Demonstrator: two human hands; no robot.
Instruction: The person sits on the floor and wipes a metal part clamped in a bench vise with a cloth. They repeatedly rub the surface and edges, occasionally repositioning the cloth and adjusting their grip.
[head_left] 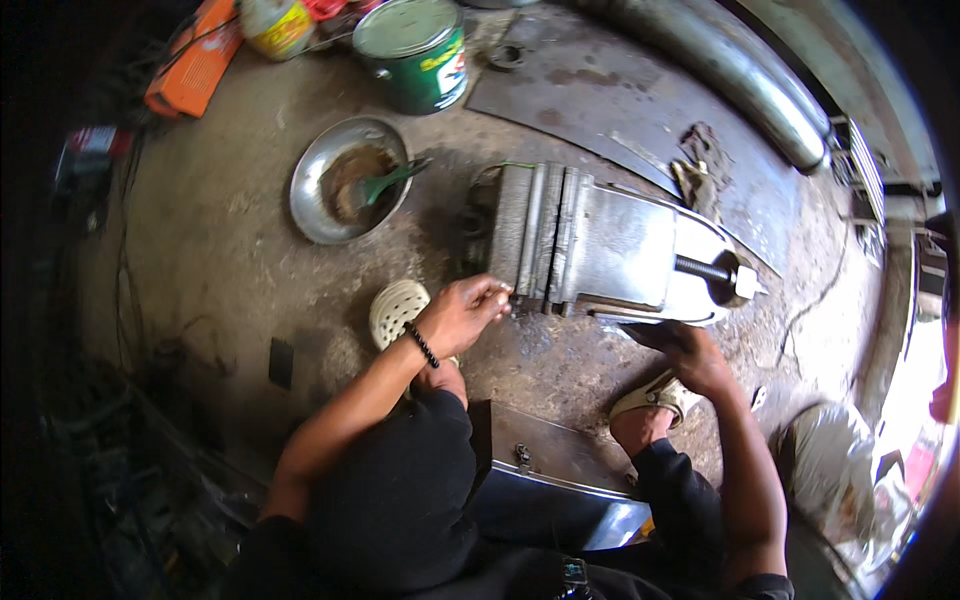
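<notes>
A large metal vise (625, 245) lies on the floor in front of me, its ribbed jaws (540, 235) to the left and its threaded screw (703, 268) to the right. My left hand (465, 312), a black beaded bracelet at its wrist, is at the near end of the jaws. Its fingers are curled into a pinch; whatever they hold is too small to make out. Along the vise's near right side, my right hand (695, 355) is closed, with a dark shape at its shadowed fingertips that I cannot identify.
A metal bowl (304, 190) holds brown matter and a green-handled brush (398, 180). Behind stand a green paint bucket (415, 60) and an orange machine (197, 62). A dark metal sheet (570, 85), a rag (705, 170) and a long metal cylinder (750, 75) lie at the far right.
</notes>
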